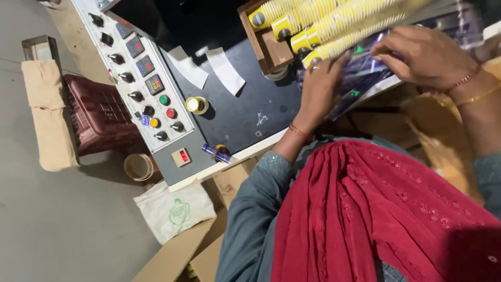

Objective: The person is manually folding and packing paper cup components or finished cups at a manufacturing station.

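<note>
Both hands are working at the far right of the desk (pixel 245 115), pressing on a clear plastic wrapper (pixel 360 78) that is lying just beside the long yellow stacks of paper cups (pixel 334 23).

Going left to right: a tan cloth-wrapped post (pixel 44 109) is standing on the floor, with a dark red crate (pixel 96 112) beside it. Next is running the grey control panel (pixel 141 78) with its knobs, small displays and green, red and yellow buttons. Near its lower edge, a roll of brown tape (pixel 138 167) and a white bag (pixel 175 211) are lying on the floor. On the dark desk top, a small yellow roll (pixel 197 105) and two white paper strips (pixel 209 68) are resting, and a small violet tube (pixel 216 153) is sitting at the near edge.

The left hand (pixel 318 86) is lying flat on the wrapper, fingers spread and extended, wearing a ring and a thin bracelet; it is pressing down rather than clamping. The right hand (pixel 422 57) is curling its fingers together on the wrapper's upper edge, seemingly pinching the film, though the blur is making the exact grip hard to tell.

Judging from this, the step in hand appears to be opening or smoothing the wrapper beside the cup stacks. The next move is likely calling for a firm pinch on the slippery film while the flat hand is steadying it.
</note>
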